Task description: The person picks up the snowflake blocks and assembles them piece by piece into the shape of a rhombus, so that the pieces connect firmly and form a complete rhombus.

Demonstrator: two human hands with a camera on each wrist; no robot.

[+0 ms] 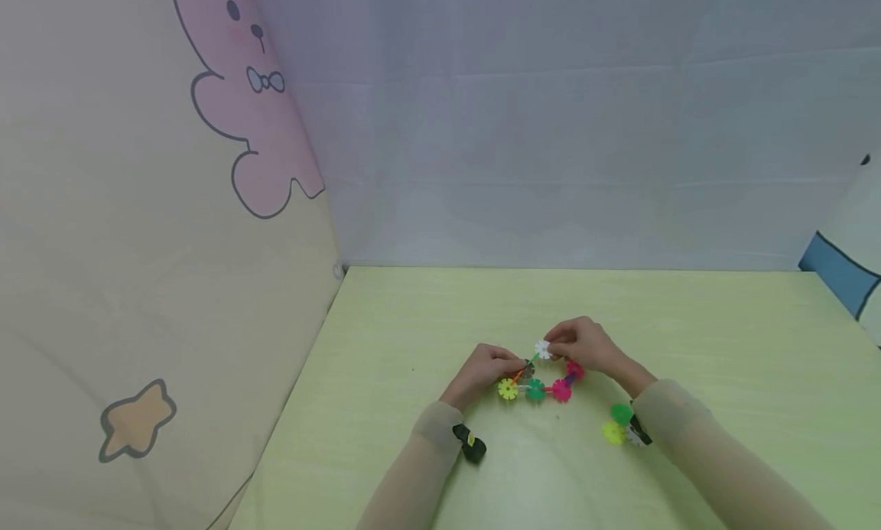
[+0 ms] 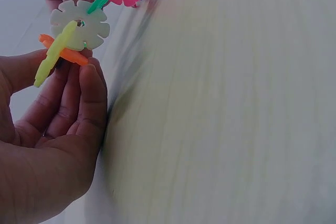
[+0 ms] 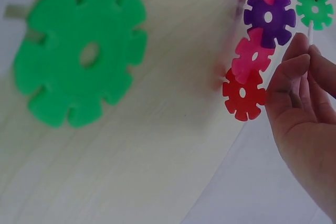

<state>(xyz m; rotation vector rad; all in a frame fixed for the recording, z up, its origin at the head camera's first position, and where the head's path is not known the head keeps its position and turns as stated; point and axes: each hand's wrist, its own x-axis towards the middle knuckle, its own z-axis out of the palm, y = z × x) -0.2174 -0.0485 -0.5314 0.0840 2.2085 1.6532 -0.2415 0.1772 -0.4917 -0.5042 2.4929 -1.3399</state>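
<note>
A chain of interlocking snowflake discs hangs between the two hands in the head view, with a yellow disc [image 1: 508,389], a green disc [image 1: 535,390] and a pink disc [image 1: 561,391] along its near side. My left hand [image 1: 486,371] pinches the chain's left part at an orange disc [image 2: 73,56], seen edge-on. At the far side, my right hand [image 1: 585,344] pinches a white disc [image 1: 542,350]. A purple disc [image 3: 270,18] and a red disc [image 3: 243,95] belong to the chain's right stretch. The fingers hide some joints.
Beside the right sleeve are a loose-looking green disc [image 1: 622,414], a yellow disc [image 1: 614,433] and a partly covered white disc [image 1: 634,437]. The pale table [image 1: 385,316] meets a grey curtain [image 1: 564,170] behind and a printed cloth [image 1: 138,285] at left.
</note>
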